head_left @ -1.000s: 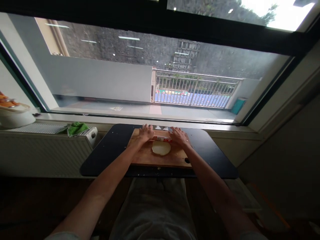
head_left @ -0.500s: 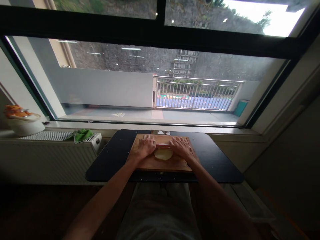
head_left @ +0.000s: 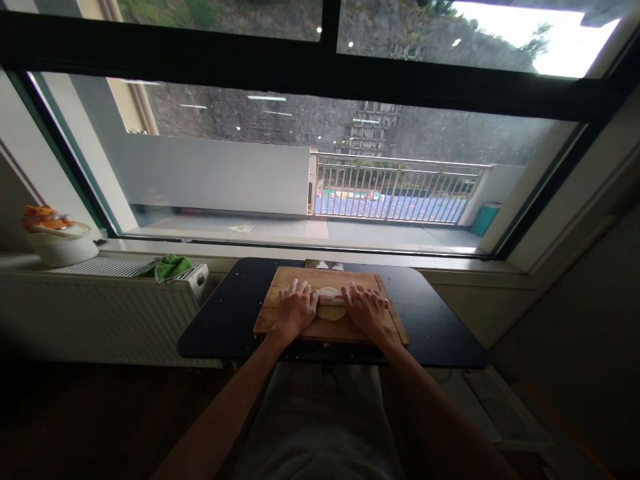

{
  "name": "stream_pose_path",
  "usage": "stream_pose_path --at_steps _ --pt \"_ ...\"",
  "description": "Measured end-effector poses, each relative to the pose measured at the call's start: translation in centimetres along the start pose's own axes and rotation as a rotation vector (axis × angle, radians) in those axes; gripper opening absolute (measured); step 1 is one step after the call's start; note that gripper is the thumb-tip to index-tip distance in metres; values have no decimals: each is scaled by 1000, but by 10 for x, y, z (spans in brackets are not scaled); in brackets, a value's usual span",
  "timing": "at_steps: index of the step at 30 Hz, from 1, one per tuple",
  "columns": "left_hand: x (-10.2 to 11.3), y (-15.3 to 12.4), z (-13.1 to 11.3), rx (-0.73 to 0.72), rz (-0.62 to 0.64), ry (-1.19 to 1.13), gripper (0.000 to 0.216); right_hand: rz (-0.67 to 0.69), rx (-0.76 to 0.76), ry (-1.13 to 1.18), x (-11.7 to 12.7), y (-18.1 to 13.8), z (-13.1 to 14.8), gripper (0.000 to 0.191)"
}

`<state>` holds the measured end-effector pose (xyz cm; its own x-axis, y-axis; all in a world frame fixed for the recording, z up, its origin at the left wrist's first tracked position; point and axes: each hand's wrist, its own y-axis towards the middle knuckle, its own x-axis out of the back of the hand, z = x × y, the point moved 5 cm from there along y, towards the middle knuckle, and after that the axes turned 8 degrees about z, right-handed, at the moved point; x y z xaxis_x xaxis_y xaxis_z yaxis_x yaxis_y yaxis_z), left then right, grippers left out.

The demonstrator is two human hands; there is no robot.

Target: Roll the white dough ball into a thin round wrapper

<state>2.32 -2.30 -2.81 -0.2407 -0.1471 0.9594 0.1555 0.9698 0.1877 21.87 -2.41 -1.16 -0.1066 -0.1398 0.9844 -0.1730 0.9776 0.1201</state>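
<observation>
As my rolling pin (head_left: 331, 301) lies crosswise over dough (head_left: 332, 314), left hand (head_left: 298, 308) and right hand (head_left: 367, 308) rest flat on it, apart.

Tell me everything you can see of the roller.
The roller is a slim, straight cylinder, mostly white with red marks and lettering too small to read; its material is unclear. It lies crosswise over the pale flat dough on the wooden board. The left hand and right hand rest on it, leaving its middle exposed.

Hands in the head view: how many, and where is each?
2. The left hand lies on the left part of the roller, the right hand on its right part, over the wooden board; no others show.
</observation>
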Motion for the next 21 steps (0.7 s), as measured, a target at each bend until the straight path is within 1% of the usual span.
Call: stream_pose_path --at_steps 3,5,8,11,14,17,19,21 --pt "4 8 -1 3 -9 -5 46 10 75 -42 -6 6 -3 51" --pt "6 14 0 -2 -21 -9 45 -12 109 -71 -12 9 -6 53" --pt "7 26 2 -7 -17 -2 45 -58 127 -88 -21 15 -10 61" --pt "6 43 5 -4 15 14 45 -30 104 -67 -28 30 -13 64" --pt "6 60 5 -20 48 36 44 12 76 -36 -26 50 -13 60" --pt "6 73 6 -17 95 53 41 44 86 -16 -19 64 -10 56" --pt "6 75 6 -24 112 57 40 68 86 -21 -17 65 -9 55" --pt "6 73 5 -54 104 56 38 48 82 -33 -15 60 -7 54"
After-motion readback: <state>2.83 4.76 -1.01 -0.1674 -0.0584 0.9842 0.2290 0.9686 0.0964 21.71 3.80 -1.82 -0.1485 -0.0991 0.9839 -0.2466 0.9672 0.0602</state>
